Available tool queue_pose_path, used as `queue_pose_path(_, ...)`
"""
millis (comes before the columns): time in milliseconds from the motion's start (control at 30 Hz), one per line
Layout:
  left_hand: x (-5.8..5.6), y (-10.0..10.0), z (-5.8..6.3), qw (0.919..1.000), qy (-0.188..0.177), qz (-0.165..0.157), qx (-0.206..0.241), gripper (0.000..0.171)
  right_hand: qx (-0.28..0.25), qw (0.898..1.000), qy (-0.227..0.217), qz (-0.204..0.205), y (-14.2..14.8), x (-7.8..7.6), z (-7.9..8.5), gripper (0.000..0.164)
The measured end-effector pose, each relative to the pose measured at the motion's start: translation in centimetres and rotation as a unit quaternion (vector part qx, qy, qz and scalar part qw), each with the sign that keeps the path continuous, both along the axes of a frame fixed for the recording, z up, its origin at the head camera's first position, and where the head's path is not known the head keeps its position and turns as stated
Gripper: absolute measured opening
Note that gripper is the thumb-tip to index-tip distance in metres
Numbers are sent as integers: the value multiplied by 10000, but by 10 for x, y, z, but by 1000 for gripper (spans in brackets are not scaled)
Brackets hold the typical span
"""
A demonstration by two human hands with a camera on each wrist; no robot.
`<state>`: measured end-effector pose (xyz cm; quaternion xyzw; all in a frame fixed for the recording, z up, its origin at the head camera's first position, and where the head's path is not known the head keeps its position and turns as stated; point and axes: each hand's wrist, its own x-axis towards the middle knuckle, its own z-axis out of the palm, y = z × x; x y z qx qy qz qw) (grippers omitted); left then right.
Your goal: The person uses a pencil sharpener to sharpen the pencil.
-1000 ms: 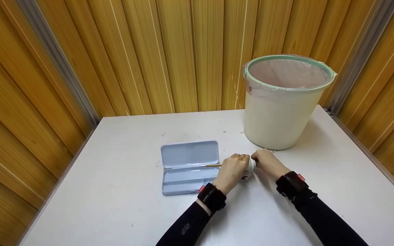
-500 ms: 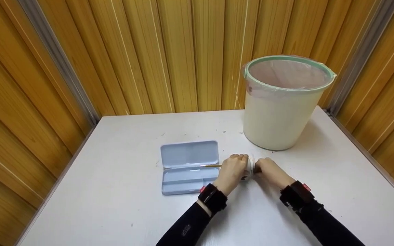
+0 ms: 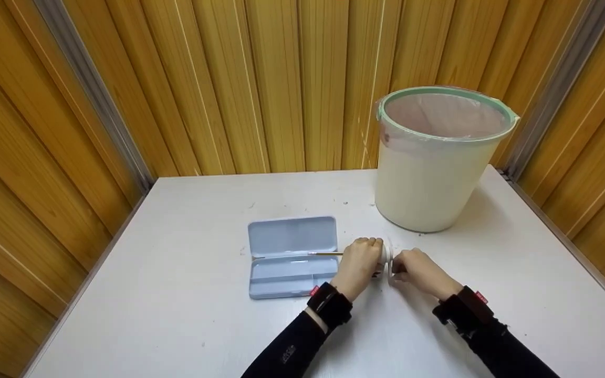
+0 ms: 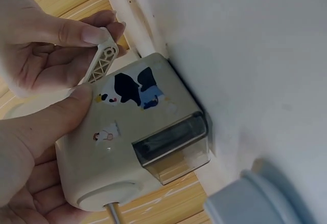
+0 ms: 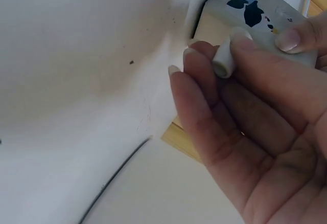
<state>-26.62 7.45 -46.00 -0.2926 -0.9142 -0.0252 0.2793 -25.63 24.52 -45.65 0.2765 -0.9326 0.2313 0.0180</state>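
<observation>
My left hand [image 3: 357, 266] grips a white crank pencil sharpener [image 4: 122, 127], thumb across its panda-stickered top and fingers underneath. Its clear shavings drawer [image 4: 179, 157] shows in the left wrist view. A thin pencil [image 3: 327, 254] sticks out of the sharpener's left end, over the pale blue pencil case [image 3: 292, 234]. On the other side, my right hand [image 3: 422, 272] pinches the knob [image 5: 223, 63] of the crank between thumb and fingers. The ribbed crank arm [image 4: 103, 61] shows below those fingers in the left wrist view.
The pencil case lies unfolded on the white table [image 3: 176, 294], its lid towards the back. A tall cream bin [image 3: 423, 184] with a green rim and a plastic liner stands at the back right. Wood-pattern panels [image 3: 271, 84] rise behind the table.
My right hand has swung down and towards me with the crank, whose arm now shows beside the sharpener. My left hand and the pencil stay nearly in place.
</observation>
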Motion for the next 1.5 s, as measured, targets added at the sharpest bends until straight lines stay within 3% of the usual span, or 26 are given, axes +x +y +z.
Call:
queue_pose_path(133,1,0,1,9999,-80,76,-76,23,-144,9997,-158,124,3,5,7,12)
queue_pose_path(333,0,-1,2,9998,-98,152,-17,22,-234,9992,187,258,3,11,16,10)
queue_pose_path(700,0,-2,2,9999,-117,50,-51,23,-398,9960,791,-146,1,18,37,8)
queue_pose_path(1000,-1,-3,1,9999,-42,-124,40,18,-557,9872,1285,-767,-5,22,32,7)
queue_pose_path(1500,-4,-6,0,9994,-265,-231,10,22,-542,9697,1930,-1392,-16,4,27,5)
